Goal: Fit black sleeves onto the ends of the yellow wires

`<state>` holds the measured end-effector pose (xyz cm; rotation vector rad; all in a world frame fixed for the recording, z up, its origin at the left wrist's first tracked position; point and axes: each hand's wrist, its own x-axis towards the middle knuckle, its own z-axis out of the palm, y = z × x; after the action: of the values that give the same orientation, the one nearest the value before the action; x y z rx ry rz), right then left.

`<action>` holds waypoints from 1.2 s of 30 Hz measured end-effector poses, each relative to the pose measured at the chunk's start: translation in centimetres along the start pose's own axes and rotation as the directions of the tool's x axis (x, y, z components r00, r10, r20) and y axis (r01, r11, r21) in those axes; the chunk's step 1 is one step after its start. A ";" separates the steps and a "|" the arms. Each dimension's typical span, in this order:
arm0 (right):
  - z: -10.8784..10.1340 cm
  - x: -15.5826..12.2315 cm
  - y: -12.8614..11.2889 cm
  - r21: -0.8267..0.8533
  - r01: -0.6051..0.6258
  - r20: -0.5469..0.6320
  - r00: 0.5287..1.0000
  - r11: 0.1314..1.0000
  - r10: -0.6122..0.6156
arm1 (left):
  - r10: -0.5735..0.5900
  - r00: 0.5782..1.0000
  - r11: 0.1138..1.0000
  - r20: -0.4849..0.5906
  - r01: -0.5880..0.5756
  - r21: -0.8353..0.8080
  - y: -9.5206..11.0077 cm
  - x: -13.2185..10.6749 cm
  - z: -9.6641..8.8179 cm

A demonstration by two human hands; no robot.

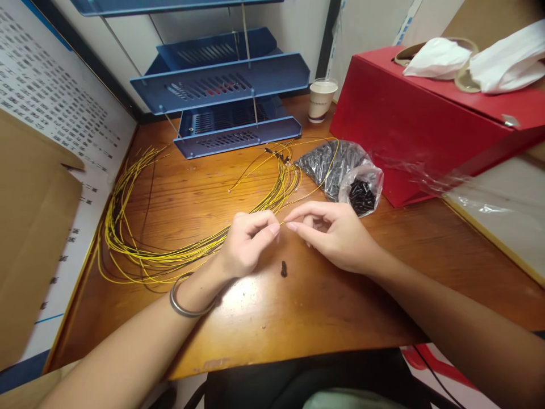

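Note:
My left hand [247,244], with a bangle [181,307] on its wrist, pinches a thin yellow wire [282,223] between thumb and forefinger. Facing it, my right hand [338,234] has its thumb and fingertips closed on the same wire, a short way from the left fingertips. A small black piece [284,268] lies on the table just below the hands. Behind and left of them curves a large bundle of yellow and black wires [114,227], partly covered by my left hand. Small dark connectors [281,157] sit at the bundle's far ends.
A clear plastic bag [327,165] of small black pieces [361,196] lies open beyond my right hand. Blue tiered trays [221,82], a paper cup [321,102] and a red box [404,125] stand at the back of the wooden table [255,335]. Cardboard [34,238] stands at left.

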<state>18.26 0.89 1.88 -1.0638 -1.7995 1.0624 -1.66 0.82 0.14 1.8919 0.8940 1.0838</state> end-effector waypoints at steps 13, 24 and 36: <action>-0.5 0.0 0.0 -0.230 -0.024 0.006 1.000 0.973 0.026 | -0.118 0.990 0.993 -0.072 0.119 0.014 0.1 0.2 0.2; 2.5 -2.6 -1.4 -0.261 0.464 0.700 0.695 0.846 -0.166 | -0.149 0.983 0.989 -0.106 0.149 -0.008 -0.2 0.1 0.4; 1.3 -1.5 -0.8 -0.274 0.422 0.561 0.800 0.864 -0.212 | -0.133 0.984 0.991 -0.121 0.132 -0.014 0.1 0.2 0.4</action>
<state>17.42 -1.10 1.85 -0.6639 -2.6080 0.8376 -1.24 0.82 0.13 1.7496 1.0685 1.1280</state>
